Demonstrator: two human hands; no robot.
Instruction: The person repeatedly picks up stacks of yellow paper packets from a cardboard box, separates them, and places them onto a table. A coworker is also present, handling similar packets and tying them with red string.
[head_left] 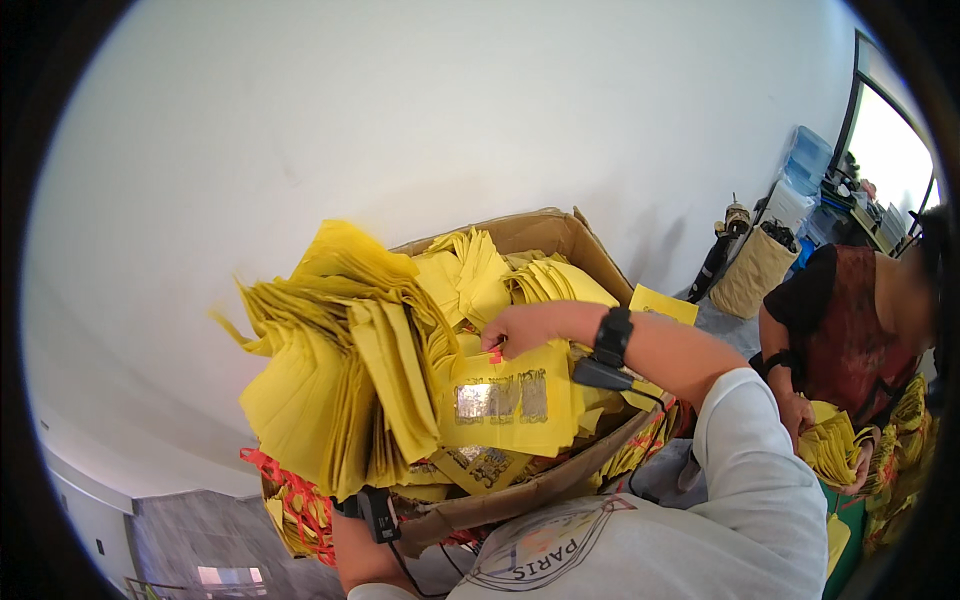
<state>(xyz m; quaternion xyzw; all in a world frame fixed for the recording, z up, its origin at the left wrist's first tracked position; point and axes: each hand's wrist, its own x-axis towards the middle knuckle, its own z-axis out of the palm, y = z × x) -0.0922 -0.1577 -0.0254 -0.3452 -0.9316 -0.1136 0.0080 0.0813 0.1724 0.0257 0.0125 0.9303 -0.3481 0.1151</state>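
A thick, fanned stack of yellow joss paper (340, 370) stands over the left part of an open cardboard box (455, 525). My left forearm (362, 555) reaches up under that stack, which the left hand appears to hold; its fingers are hidden behind the paper. My right hand (520, 330) is closed in a pinch at the top edge of a yellow sheet (510, 425) with a shiny foil patch and dark print. A small red strip (496, 355) shows just below its fingers. More folded yellow bundles (470, 275) fill the box behind my right hand.
Red ribbons (300, 500) hang at the box's left side, and a white wall (450, 110) rises behind it. On the right, a co-worker (840, 330) handles a yellow paper bundle (832, 445). A tan sack (755, 275) and water dispenser bottle (805, 160) stand beyond.
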